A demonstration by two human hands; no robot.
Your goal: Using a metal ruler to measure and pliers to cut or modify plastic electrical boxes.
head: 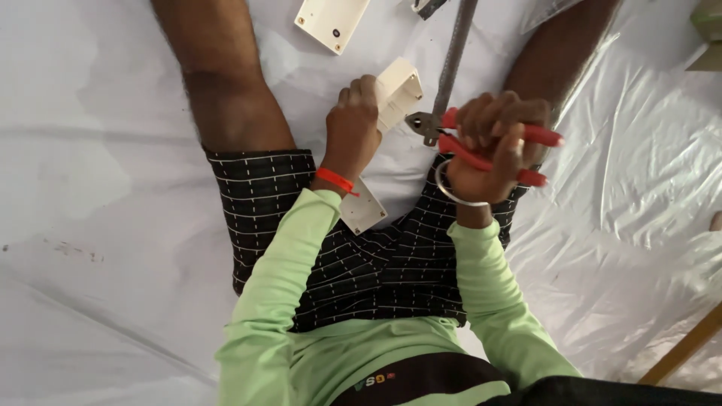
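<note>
I sit on a white plastic sheet with my legs spread. My left hand (352, 128) grips a cream plastic box (400, 92) between my legs, holding it off the sheet. My right hand (492, 146) is closed around the red handles of a pair of pliers (460, 135). The pliers' metal jaws point left, close to the box's right side. A silver bangle sits on my right wrist and an orange band on my left wrist.
A cream cover plate (331, 21) lies at the top centre. Another cream plate (363, 210) rests on my lap under my left wrist. A grey metal rod (453, 56) runs up from the pliers. A wooden strip (688, 346) crosses the lower right corner.
</note>
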